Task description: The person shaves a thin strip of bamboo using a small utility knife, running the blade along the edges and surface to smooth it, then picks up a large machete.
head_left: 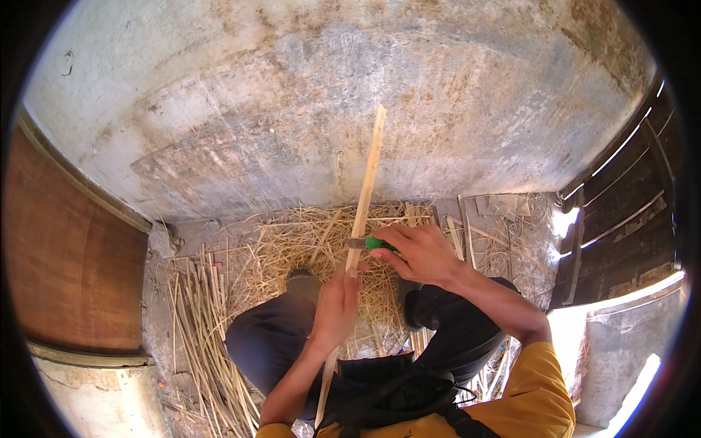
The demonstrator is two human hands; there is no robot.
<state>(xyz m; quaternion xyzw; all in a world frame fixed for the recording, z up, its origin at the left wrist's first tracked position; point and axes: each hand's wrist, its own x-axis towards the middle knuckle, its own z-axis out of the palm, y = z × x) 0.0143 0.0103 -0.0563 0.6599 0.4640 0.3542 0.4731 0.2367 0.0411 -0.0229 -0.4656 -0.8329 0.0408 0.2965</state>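
A long pale strip, bamboo or wood [369,171], slants up from my lap toward the wall. My left hand [337,306] is wrapped around its lower part, and its tail end runs down past my wrist. My right hand [423,254] grips the green handle [376,244] of a knife, fingers closed over it. The short dark blade [355,242] lies across the strip just above my left hand, touching it.
Pale shavings [299,237] cover the floor between my feet. A bundle of thin strips [201,328] lies on the left, by a brown wooden panel [80,241]. A stained wall [292,109] rises ahead. Dark slatted boards [621,212] stand at the right.
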